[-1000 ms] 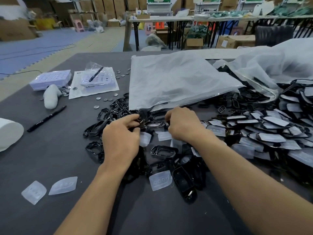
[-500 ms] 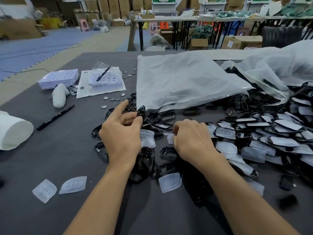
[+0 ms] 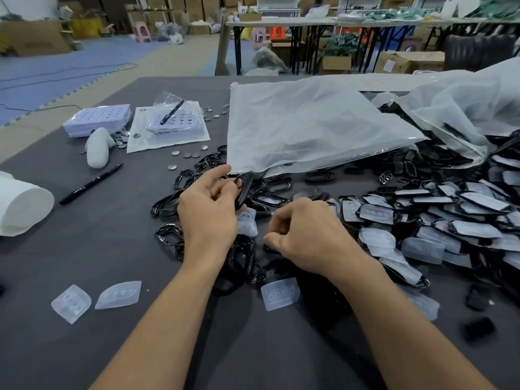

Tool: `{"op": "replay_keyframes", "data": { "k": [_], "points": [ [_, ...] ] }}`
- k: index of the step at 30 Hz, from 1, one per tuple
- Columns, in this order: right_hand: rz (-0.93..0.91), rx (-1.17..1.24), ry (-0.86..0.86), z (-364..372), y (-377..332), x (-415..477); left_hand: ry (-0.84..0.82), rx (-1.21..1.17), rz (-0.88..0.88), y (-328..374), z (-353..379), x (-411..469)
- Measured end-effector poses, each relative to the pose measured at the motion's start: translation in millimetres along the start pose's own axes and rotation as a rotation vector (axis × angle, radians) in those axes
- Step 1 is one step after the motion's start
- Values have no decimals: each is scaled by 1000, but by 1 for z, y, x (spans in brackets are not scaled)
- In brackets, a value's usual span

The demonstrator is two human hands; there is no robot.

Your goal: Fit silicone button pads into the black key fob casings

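My left hand (image 3: pixel 209 212) grips a black key fob casing (image 3: pixel 244 188) on edge, above a pile of empty black casings (image 3: pixel 242 260). A translucent silicone button pad (image 3: pixel 247 220) lies just under that hand's fingers. My right hand (image 3: pixel 306 235) is beside it, fingers curled with thumb and forefinger pinched together; what they pinch is hidden. Three loose pads lie near me: two at the left (image 3: pixel 71 304) (image 3: pixel 118 295) and one in the middle (image 3: pixel 280 294). A heap of casings with pads fitted (image 3: pixel 450 220) spreads to the right.
A large plastic bag (image 3: pixel 304 128) lies flat behind the hands, another bag (image 3: pixel 472 108) at the right. A black marker (image 3: pixel 90 184), coin cells (image 3: pixel 176 153), perforated trays (image 3: pixel 97 119), a white roll (image 3: pixel 22 204) and a white lump (image 3: pixel 98 150) lie on the left of the grey table (image 3: pixel 84 249).
My left hand has lifted a black casing out of the pile and turned it on edge. My right hand has drawn back slightly toward me with its fingers pinched.
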State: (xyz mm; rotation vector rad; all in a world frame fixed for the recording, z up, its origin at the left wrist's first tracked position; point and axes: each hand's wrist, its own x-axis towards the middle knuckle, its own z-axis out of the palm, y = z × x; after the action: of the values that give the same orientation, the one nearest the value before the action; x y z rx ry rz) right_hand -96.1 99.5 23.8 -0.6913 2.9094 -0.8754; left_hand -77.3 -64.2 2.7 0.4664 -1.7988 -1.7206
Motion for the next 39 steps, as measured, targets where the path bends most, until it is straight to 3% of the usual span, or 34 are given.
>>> {"op": "replay_keyframes", "data": {
  "k": [3,7,11,13,15,17,20,23,26,31,36,37,39],
  "points": [
    [-56,65,-34,0,-6,-4,7,-16,-20,4,0,0],
    [-73,52,-272,-6,-11,-8,45,27,-7,6,-3,-1],
    [41,81,-4,-19,4,-2,41,41,0,8,-3,-8],
    [97,-59,50,-23,11,1,0,45,3,10,-2,-14],
    [130,-249,64,-24,18,9,-35,45,30,12,0,-20],
    [218,-253,77,-31,27,26,-59,57,60,12,2,-24],
    [324,-359,-38,-45,50,69,-67,78,59,11,2,-23],
    [309,-446,-100,-52,77,108,-39,80,34,8,1,-16],
    [320,-458,18,-53,104,132,-31,79,7,5,1,-11],
    [342,-314,362,-87,140,162,-26,88,-11,-1,4,-5],
    [138,113,57,-147,114,209,-14,98,-26,-4,9,1],
    [119,127,-1,-153,116,220,-15,106,-19,-5,9,1],
    [225,-97,-71,-162,124,229,-11,137,16,-7,7,2]
  ]
}}
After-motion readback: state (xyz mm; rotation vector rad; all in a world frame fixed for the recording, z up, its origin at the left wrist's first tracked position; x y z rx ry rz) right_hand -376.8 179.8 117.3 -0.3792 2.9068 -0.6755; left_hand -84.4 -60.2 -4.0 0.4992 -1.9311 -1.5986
